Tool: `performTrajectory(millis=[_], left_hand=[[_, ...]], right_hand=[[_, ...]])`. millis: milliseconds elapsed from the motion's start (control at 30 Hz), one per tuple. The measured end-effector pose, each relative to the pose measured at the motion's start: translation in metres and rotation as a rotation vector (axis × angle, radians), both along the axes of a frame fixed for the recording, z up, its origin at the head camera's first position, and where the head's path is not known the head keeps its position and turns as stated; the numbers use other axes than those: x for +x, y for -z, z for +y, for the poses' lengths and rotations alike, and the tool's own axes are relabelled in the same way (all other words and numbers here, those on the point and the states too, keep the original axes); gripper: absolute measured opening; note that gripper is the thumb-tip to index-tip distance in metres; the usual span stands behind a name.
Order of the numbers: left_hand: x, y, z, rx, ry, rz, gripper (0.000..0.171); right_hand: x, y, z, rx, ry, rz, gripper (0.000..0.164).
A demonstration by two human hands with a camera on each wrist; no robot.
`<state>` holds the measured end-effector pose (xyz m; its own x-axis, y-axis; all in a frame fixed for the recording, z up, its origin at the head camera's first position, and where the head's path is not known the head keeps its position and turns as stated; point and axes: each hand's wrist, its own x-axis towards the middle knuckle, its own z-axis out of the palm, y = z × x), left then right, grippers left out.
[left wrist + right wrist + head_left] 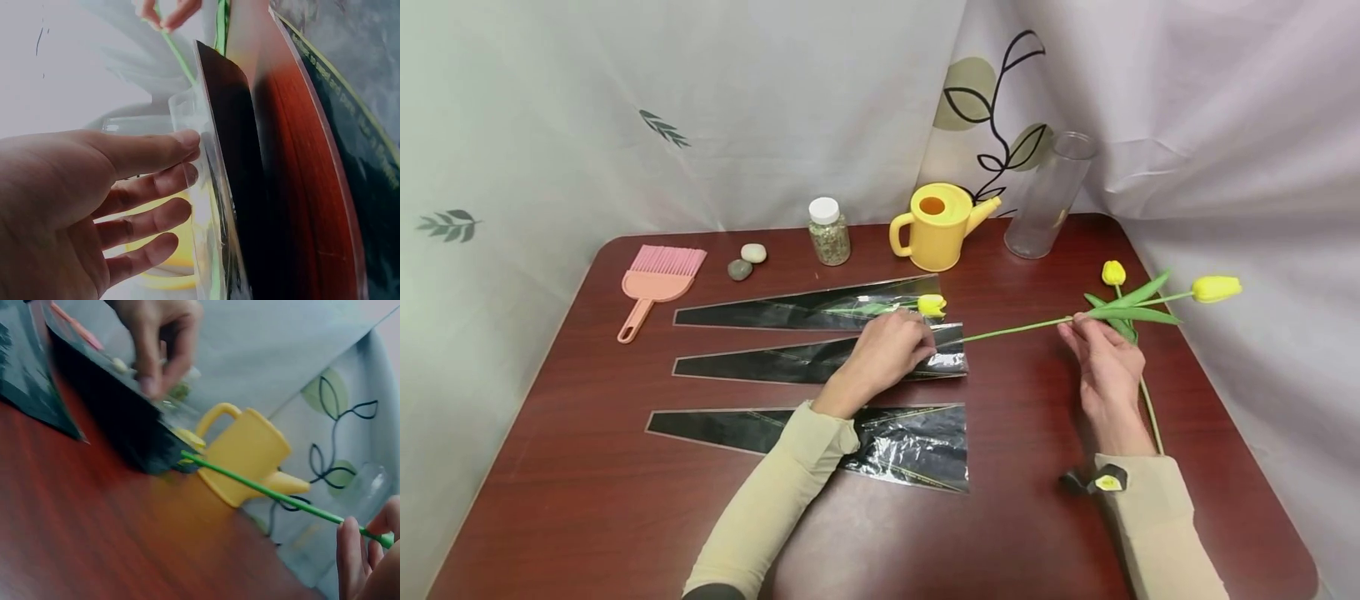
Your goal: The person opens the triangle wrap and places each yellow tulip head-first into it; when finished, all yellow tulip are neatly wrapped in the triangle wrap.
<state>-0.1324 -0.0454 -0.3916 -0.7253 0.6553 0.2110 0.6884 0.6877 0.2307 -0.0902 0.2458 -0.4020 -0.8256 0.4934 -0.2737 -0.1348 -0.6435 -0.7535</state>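
My left hand pinches the clear upper film at the wide mouth of the middle black flower sleeve. In the left wrist view, that film stands a little apart from the black backing. My right hand pinches the stem of a yellow tulip just below its leaves. The stem's cut end is at the sleeve's mouth; how far in it lies cannot be told. Behind, another sleeve holds a tulip whose bloom shows at its mouth. A third sleeve lies flat in front.
One more yellow tulip lies under my right hand. Along the back stand a glass vase, a yellow watering can and a white-capped jar. Two stones and a pink brush with dustpan lie at the left.
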Motion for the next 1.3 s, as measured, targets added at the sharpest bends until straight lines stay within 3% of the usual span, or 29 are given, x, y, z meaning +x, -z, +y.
performTrajectory(millis=[167, 467, 633, 767, 867, 967, 1033, 1200, 1300], left_hand=[[-0.001, -0.003, 0.001, 0.029, -0.013, -0.008, 0.006], [0.000, -0.004, 0.000, 0.036, -0.047, -0.019, 0.005], [0.000, 0.000, 0.000, 0.005, -0.042, -0.042, 0.006], [0.001, 0.003, 0.000, -0.013, -0.035, -0.050, 0.006], [0.001, 0.004, 0.000, -0.016, -0.029, -0.042, 0.006], [0.001, 0.004, -0.001, -0.016, -0.025, -0.030, 0.007], [0.000, 0.003, -0.001, -0.020, -0.021, -0.026, 0.007], [-0.001, 0.003, -0.001, -0.032, -0.012, -0.004, 0.007], [-0.001, 0.004, -0.001, -0.037, -0.009, 0.005, 0.008]], right_hand=[[0.005, 0.012, -0.028, -0.057, -0.107, -0.042, 0.009], [0.013, 0.014, -0.090, -0.022, -0.525, -0.303, 0.004], [0.014, 0.017, -0.095, -0.013, -0.632, -0.376, 0.009], [0.016, 0.022, -0.087, 0.117, -0.704, -0.371, 0.013], [0.017, 0.022, -0.076, 0.316, -0.718, -0.278, 0.026], [0.012, 0.016, -0.060, 0.581, -0.670, -0.119, 0.035], [0.006, 0.009, -0.047, 0.837, -0.598, -0.023, 0.032], [-0.020, -0.007, -0.016, 1.641, -0.350, 0.134, 0.009], [-0.037, -0.009, -0.004, 1.935, -0.359, 0.260, 0.010]])
